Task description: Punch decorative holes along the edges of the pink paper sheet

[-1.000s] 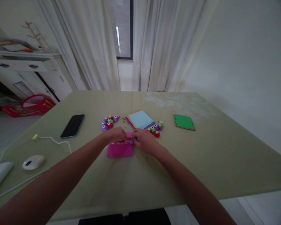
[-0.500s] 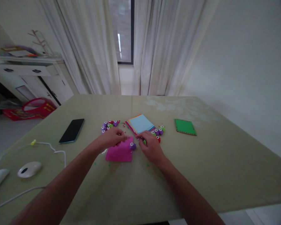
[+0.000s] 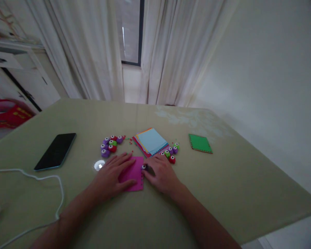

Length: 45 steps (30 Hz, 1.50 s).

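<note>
Near edge: the left hand (image 3: 111, 176) now lies flat, fingers spread, on the square magenta paper sheet (image 3: 133, 172), whereas half a second earlier it was curled above the sheet's far edge. The right hand (image 3: 162, 174) has come down to the sheet's right edge, its fingers closed on a small purple paper punch (image 3: 144, 167) that earlier stood free at the sheet's corner. The sheet lies flat on the olive-green tabletop (image 3: 223, 193), a row of small holes along its right edge. Just beyond: a cluster of purple, red and green punches (image 3: 110, 144), a stack of coloured paper squares topped by pale blue (image 3: 150, 140), and a second row of punches (image 3: 170, 152). Farther right lies a green square sheet (image 3: 200, 143); to the left, a black smartphone (image 3: 55, 151).
</note>
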Available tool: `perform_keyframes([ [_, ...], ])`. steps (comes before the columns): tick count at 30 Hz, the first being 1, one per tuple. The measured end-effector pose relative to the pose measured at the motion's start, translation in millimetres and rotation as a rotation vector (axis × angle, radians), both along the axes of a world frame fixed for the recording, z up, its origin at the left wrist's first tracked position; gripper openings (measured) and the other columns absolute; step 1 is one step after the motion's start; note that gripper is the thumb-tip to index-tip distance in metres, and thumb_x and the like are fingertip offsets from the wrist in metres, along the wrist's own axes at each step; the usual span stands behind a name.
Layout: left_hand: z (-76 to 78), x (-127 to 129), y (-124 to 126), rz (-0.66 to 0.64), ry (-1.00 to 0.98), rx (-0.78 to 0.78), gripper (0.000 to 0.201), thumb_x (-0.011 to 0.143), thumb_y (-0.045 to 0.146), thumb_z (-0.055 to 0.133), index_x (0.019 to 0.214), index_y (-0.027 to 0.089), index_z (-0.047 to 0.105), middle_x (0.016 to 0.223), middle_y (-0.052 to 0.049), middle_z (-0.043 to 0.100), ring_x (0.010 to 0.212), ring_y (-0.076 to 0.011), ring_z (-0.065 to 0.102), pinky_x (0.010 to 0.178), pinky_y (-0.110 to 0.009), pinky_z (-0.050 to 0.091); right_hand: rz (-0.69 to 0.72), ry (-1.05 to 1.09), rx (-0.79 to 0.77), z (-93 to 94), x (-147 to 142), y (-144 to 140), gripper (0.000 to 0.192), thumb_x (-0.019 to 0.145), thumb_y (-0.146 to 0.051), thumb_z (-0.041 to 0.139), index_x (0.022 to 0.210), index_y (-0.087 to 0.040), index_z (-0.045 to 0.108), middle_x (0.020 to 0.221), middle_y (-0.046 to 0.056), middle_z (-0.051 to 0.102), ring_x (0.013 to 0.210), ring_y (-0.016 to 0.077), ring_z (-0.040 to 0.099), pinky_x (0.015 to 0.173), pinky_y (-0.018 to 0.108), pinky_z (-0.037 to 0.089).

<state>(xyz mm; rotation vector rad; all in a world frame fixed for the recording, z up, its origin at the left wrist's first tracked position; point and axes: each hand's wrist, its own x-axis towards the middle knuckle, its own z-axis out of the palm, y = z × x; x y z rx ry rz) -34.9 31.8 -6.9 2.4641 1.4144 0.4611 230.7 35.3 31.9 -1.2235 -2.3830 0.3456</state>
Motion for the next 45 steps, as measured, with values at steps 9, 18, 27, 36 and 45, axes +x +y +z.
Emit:
perform_keyframes([
  [9, 8.4, 4.6, -4.0, 0.003, 0.030, -0.039, 0.084, 0.095, 0.074, 0.064, 0.164, 0.031, 0.048, 0.173, -0.007, 0.038, 0.159, -0.0357, 0.040, 0.131, -0.059, 0.027, -0.076, -0.013, 0.036, 4.3, 4.2, 2.1, 0.011, 0.094, -0.020, 0.075, 0.105, -0.023, 0.074, 0.107, 0.008, 0.079, 0.106, 0.0304, 0.065, 0.099, 0.045, 0.046],
  [18, 7.7, 12.6, -8.9, -0.014, 0.036, -0.007, 0.083, 0.098, 0.072, 0.061, 0.165, 0.024, 0.048, 0.172, -0.010, 0.039, 0.158, -0.0344, 0.041, 0.132, -0.057, 0.028, -0.230, -0.047, 0.142, 5.3, 12.9, 5.3, 0.012, 0.089, -0.021, 0.078, 0.099, -0.021, 0.072, 0.113, 0.012, 0.074, 0.110, 0.0340, 0.062, 0.101, 0.049, 0.045],
  [27, 7.7, 21.8, -10.1, -0.057, -0.035, 0.109, 0.069, 0.097, 0.056, 0.069, 0.153, 0.017, 0.058, 0.160, -0.017, 0.058, 0.151, -0.0366, 0.051, 0.128, -0.057, 0.036, 0.003, -0.026, 0.146, 34.5, -63.0, 35.7, 0.010, 0.099, -0.030, 0.072, 0.102, -0.020, 0.074, 0.111, 0.009, 0.075, 0.109, 0.0274, 0.064, 0.101, 0.041, 0.050],
  [36, 9.4, 22.9, -9.1, -0.078, -0.055, 0.116, 0.070, 0.092, 0.052, 0.074, 0.148, 0.012, 0.061, 0.149, -0.023, 0.066, 0.140, -0.0440, 0.060, 0.121, -0.063, 0.044, 0.063, -0.188, 0.009, 29.4, -153.2, 86.9, 0.010, 0.097, -0.024, 0.070, 0.106, -0.021, 0.071, 0.106, 0.009, 0.078, 0.098, 0.0256, 0.071, 0.086, 0.036, 0.054],
  [45, 3.9, 21.8, -7.4, -0.103, -0.107, 0.110, 0.066, 0.093, 0.054, 0.073, 0.147, 0.018, 0.062, 0.150, -0.018, 0.066, 0.142, -0.0410, 0.059, 0.124, -0.060, 0.042, -0.135, 0.100, 0.017, 23.0, -132.6, 73.0, 0.020, 0.087, -0.021, 0.071, 0.105, -0.023, 0.062, 0.101, 0.007, 0.076, 0.093, 0.0233, 0.071, 0.083, 0.034, 0.053],
])
